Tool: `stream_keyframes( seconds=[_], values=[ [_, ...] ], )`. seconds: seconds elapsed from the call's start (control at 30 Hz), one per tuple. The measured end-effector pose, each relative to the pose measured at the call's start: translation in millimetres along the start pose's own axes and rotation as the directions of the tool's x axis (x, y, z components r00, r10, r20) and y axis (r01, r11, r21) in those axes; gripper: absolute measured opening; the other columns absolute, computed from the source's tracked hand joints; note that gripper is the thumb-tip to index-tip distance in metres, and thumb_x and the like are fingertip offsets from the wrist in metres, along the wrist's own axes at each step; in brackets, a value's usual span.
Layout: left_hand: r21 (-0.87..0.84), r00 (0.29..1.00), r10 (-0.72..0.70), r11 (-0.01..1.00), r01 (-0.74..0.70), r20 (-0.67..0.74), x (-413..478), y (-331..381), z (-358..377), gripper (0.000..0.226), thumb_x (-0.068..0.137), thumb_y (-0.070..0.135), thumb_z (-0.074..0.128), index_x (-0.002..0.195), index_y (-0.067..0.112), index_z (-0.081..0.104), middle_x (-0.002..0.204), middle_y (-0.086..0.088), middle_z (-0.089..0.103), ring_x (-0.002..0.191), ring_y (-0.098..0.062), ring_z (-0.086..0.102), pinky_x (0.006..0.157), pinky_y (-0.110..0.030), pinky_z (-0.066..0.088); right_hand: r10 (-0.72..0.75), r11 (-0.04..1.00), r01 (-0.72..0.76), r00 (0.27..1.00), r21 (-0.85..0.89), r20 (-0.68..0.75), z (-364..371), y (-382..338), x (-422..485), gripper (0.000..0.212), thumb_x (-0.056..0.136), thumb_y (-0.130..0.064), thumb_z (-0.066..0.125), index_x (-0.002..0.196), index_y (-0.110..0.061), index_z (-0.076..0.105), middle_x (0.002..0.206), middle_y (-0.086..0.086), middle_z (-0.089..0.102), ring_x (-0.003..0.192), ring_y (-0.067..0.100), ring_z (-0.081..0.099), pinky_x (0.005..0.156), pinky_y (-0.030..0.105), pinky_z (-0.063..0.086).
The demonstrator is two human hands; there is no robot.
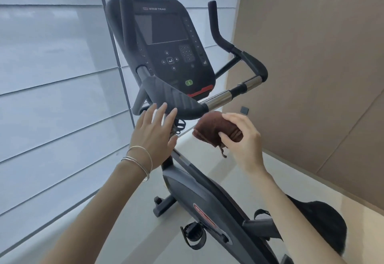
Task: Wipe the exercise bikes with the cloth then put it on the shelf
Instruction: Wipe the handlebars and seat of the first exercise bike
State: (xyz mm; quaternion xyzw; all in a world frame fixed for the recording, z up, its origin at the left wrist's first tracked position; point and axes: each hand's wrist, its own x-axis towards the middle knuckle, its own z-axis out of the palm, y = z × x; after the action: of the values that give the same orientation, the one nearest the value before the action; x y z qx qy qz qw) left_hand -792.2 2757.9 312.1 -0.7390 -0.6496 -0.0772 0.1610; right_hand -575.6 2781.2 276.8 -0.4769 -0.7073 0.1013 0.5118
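A black exercise bike [199,197] stands before me, its console [166,41] at upper centre and its handlebar [178,99] just below. My right hand [243,137] grips a bunched brown cloth [214,128] right under the handlebar's near end, beside the chrome bar [222,97]. My left hand [153,132] is held up with fingers straight and spread, fingertips close below the left part of the handlebar; whether they touch it I cannot tell. Silver bangles sit on that wrist.
Large windows with pale blinds [52,76] fill the left side. A tan wall [311,56] closes the right. The bike's black saddle [324,220] is at lower right, a pedal with strap [193,234] below. Light floor [218,170] lies around the bike.
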Motion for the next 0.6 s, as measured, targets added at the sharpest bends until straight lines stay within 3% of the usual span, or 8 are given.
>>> stream_keyframes(
  seconds=[0.17,0.43,0.6],
  values=[
    [-0.032,0.997,0.049,0.998,-0.051,-0.058,38,-21,4,0.067,0.092,0.051,0.031,0.148,0.019,0.011,0.157,-0.008,0.012,0.143,-0.031,0.007,0.118,-0.044,0.009,-0.076,0.995,0.071,0.994,-0.069,-0.073,34,-7,41,0.034,0.081,-0.013,0.069,0.115,-0.018,0.065,0.122,0.003,0.061,0.108,0.008,0.051,0.092,0.021,0.045],
    [-0.056,0.989,0.14,0.988,-0.143,-0.048,73,-13,22,0.067,0.089,0.055,0.036,0.144,0.018,0.027,0.154,-0.009,0.023,0.143,-0.03,0.013,0.116,-0.048,-0.001,-0.148,0.955,0.133,0.988,-0.265,-0.037,54,22,68,0.028,0.084,-0.012,0.065,0.112,-0.019,0.067,0.123,0.007,0.06,0.109,0.018,0.058,0.09,0.023,0.045],
    [-0.045,0.99,0.133,0.99,-0.135,-0.055,92,-1,24,0.071,0.085,0.064,0.022,0.141,0.022,0.032,0.151,-0.005,0.03,0.142,-0.026,0.018,0.117,-0.051,0.002,-0.033,0.979,0.009,0.993,-0.204,-0.113,44,58,92,0.027,0.085,-0.005,0.061,0.109,-0.016,0.068,0.124,0.008,0.058,0.11,0.023,0.057,0.09,0.041,0.055]
  ],
)
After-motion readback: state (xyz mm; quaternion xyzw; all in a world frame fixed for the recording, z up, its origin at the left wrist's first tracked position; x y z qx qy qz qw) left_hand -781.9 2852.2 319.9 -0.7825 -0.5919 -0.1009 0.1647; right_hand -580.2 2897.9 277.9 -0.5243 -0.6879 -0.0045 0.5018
